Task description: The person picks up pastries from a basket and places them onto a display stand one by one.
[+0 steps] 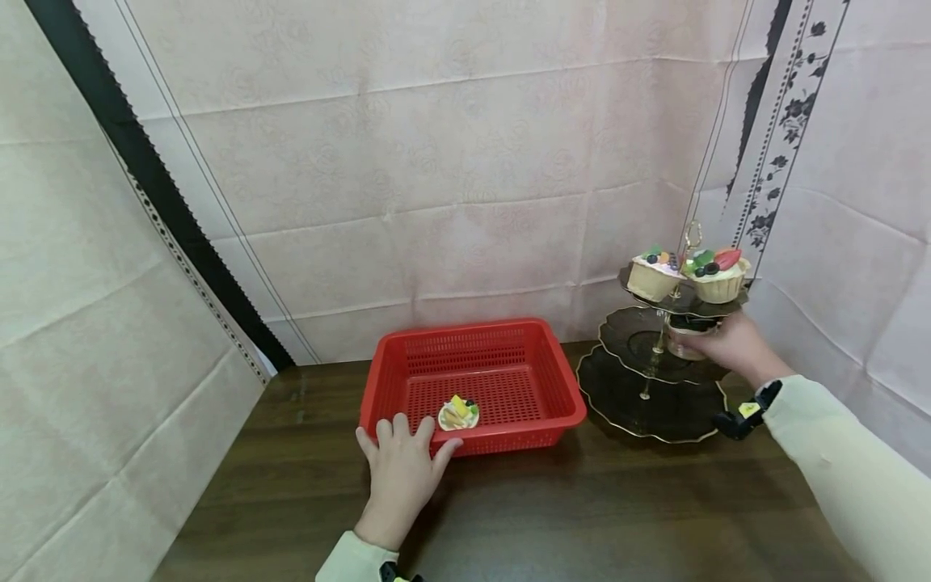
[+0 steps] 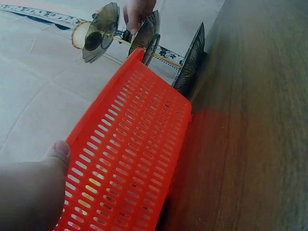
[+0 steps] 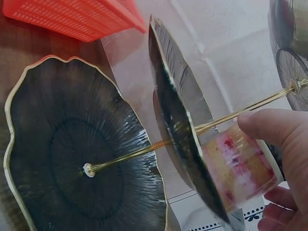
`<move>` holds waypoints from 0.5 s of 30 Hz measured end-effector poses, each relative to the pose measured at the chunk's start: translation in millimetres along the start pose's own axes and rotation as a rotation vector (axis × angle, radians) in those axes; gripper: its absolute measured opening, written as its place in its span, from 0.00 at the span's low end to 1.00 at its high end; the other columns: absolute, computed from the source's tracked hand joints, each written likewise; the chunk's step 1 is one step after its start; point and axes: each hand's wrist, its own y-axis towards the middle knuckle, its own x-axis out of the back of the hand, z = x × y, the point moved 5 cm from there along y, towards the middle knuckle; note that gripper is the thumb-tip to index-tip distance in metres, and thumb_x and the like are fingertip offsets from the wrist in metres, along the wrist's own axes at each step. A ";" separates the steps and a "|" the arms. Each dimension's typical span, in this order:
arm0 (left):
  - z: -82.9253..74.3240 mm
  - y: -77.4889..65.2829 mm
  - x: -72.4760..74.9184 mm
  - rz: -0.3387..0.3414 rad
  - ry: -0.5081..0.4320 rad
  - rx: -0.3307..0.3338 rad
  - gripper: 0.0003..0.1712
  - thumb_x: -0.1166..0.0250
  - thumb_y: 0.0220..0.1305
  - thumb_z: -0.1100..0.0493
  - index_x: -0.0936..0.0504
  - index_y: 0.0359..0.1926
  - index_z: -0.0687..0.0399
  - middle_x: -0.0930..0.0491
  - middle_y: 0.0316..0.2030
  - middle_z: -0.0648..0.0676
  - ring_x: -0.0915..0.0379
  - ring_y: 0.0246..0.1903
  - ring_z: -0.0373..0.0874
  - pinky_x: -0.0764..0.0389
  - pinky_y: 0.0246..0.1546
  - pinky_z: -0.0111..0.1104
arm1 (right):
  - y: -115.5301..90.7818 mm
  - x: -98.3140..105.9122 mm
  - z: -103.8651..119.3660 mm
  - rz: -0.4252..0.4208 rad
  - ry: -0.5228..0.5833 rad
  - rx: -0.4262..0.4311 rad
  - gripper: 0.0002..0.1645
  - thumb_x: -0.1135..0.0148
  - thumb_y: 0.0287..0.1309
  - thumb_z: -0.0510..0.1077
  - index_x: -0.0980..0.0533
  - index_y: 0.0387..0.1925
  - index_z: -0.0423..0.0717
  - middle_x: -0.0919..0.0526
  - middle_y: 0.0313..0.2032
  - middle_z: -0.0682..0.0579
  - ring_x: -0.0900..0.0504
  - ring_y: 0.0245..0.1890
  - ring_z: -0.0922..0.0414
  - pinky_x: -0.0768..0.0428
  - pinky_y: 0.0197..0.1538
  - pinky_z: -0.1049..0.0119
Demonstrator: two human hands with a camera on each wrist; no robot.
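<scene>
In the head view, a three-tier cake stand (image 1: 647,416) with dark scalloped plates stands at the right. My right hand (image 1: 730,347) reaches between its upper two plates and grips a small round cake (image 3: 238,166), dark-topped with pink and cream sides, at the middle plate. Two fruit-topped cupcakes, one pale (image 1: 650,280) and one with a red fruit piece (image 1: 716,288), sit on the top plate. My left hand (image 1: 403,473) rests with spread fingers on the near rim of a red plastic basket (image 1: 567,404). Inside the basket, near those fingers, lies a small fruit-topped cake (image 1: 458,413).
The brown wooden table (image 1: 582,517) carries the basket and stand side by side. Pale patterned cloth (image 1: 436,178) hangs behind and at both sides. A gold ring handle (image 1: 692,234) tops the stand.
</scene>
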 end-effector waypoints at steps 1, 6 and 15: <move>0.2 0.0 -0.3 0.001 0.001 0.000 0.34 0.40 0.61 0.25 0.17 0.49 0.47 0.25 0.41 0.63 0.34 0.47 0.64 0.48 0.58 0.75 | -2.1 0.9 -0.5 -0.003 0.003 0.003 0.51 0.25 0.57 0.47 0.43 0.73 0.35 0.30 0.63 0.26 0.31 0.62 0.33 0.37 0.64 0.33; 0.9 0.2 -0.4 -0.010 0.005 -0.006 0.34 0.40 0.61 0.26 0.17 0.48 0.48 0.25 0.41 0.63 0.33 0.47 0.63 0.48 0.58 0.75 | -13.8 5.4 -3.2 -0.053 -0.054 0.004 0.48 0.23 0.54 0.50 0.38 0.67 0.32 0.27 0.57 0.25 0.29 0.58 0.31 0.35 0.60 0.32; 0.3 0.5 -2.0 -0.018 -0.012 -0.014 0.33 0.39 0.62 0.26 0.17 0.47 0.48 0.24 0.41 0.64 0.33 0.46 0.64 0.49 0.57 0.76 | -33.5 6.9 2.0 -0.130 -0.158 -0.060 0.51 0.28 0.59 0.55 0.42 0.66 0.24 0.34 0.57 0.22 0.34 0.58 0.26 0.36 0.56 0.30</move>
